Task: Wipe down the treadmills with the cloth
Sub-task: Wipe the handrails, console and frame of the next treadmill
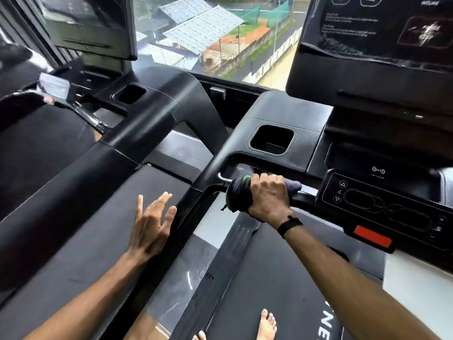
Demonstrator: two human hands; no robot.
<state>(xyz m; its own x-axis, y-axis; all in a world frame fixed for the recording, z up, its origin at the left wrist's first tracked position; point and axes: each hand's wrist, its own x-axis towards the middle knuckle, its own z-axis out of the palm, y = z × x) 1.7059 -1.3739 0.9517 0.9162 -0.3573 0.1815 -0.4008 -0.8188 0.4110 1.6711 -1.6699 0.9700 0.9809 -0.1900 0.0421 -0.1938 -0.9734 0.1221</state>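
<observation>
I am standing barefoot on the belt [274, 278] of the right-hand treadmill [282, 114], my right hand [268, 197] gripping its front crossbar handle [304, 196] through a dark cloth [239, 193] with a green edge. The fingers [264, 179] of that hand are curling over the top of the bar, clamped on the cloth, which is bunching around the bar to the left of my knuckles and poking out in a small tuft to their right. A black band [290, 225] is circling that wrist. My left hand [152, 225] is hovering open above the gap between the two machines, just beside the side rail [193, 204], its fingers [139, 208] spread apart and holding nothing; a ring is showing on one of them. Just right of the cloth, the control panel [382, 207] with arrow buttons and a red tab [372, 236] is sitting below the dark console screen [382, 28]. A square cup recess [272, 141] is lying just beyond the handle. To the left, the neighbouring treadmill [157, 111] is showing its own screen [85, 23]. Between the two screens, a window [215, 35] is looking out over metal roofs.
</observation>
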